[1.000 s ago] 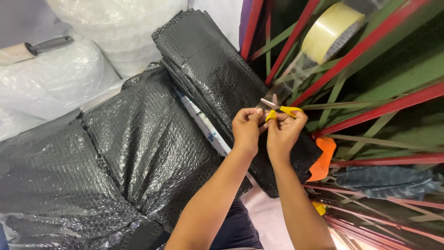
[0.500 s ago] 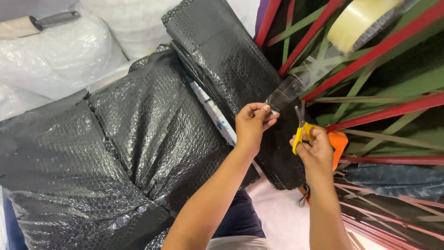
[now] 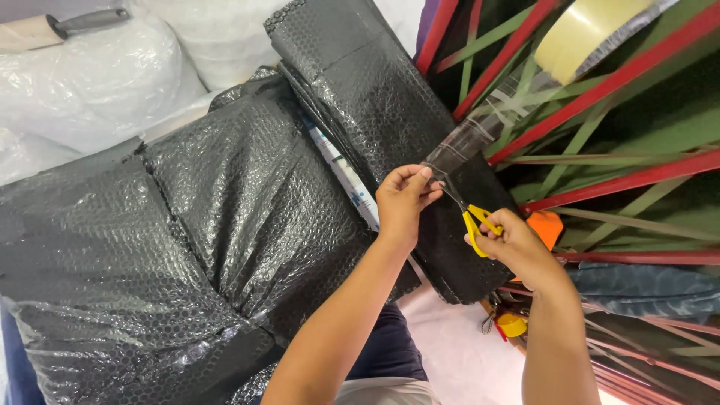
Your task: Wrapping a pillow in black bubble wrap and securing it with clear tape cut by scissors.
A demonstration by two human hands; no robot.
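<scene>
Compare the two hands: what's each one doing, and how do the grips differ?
The left hand pinches the free end of the clear tape strip between fingertips; the right hand grips the yellow-handled scissors, fingers through the loops. The left hand sits higher, over the black bubble-wrapped bundle; the right hand is lower, toward the bundle's edge. Both are bare and meet at the tape.

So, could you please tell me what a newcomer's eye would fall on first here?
Probably the yellow-handled scissors in the right hand, blades at a strip of clear tape pinched by the left hand, mid-frame. The strip runs up to a tape roll at top right. Black bubble-wrapped bundles fill the left.
</scene>
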